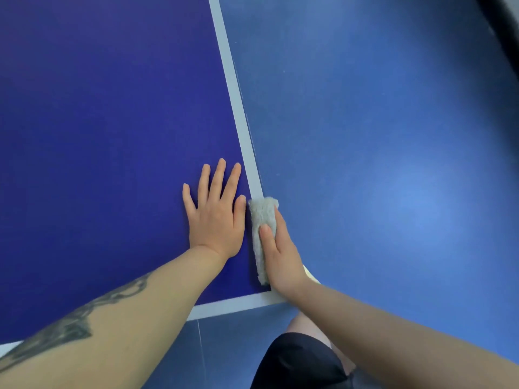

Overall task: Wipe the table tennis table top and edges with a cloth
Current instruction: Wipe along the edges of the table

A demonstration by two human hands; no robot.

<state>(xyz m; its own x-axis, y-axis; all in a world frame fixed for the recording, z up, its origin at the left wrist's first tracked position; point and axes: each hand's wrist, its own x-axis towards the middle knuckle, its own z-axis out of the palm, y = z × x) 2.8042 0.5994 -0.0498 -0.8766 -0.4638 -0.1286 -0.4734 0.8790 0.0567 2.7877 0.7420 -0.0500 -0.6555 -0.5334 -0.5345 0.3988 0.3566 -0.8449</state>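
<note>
The dark blue table tennis table (106,122) fills the left of the view, with a white line along its right side and near end. My left hand (216,214) lies flat on the top, fingers straight and spread, close to the right edge. A grey-white cloth (261,220) is folded over that right edge near the table's corner. My right hand (280,254) grips the cloth from the outer side, thumb on top of it and the other fingers hidden below the edge.
Blue floor (379,164) lies to the right of the table and below its near end. My leg in black shorts (297,360) stands by the corner. A dark object (502,26) crosses the top right corner of the view.
</note>
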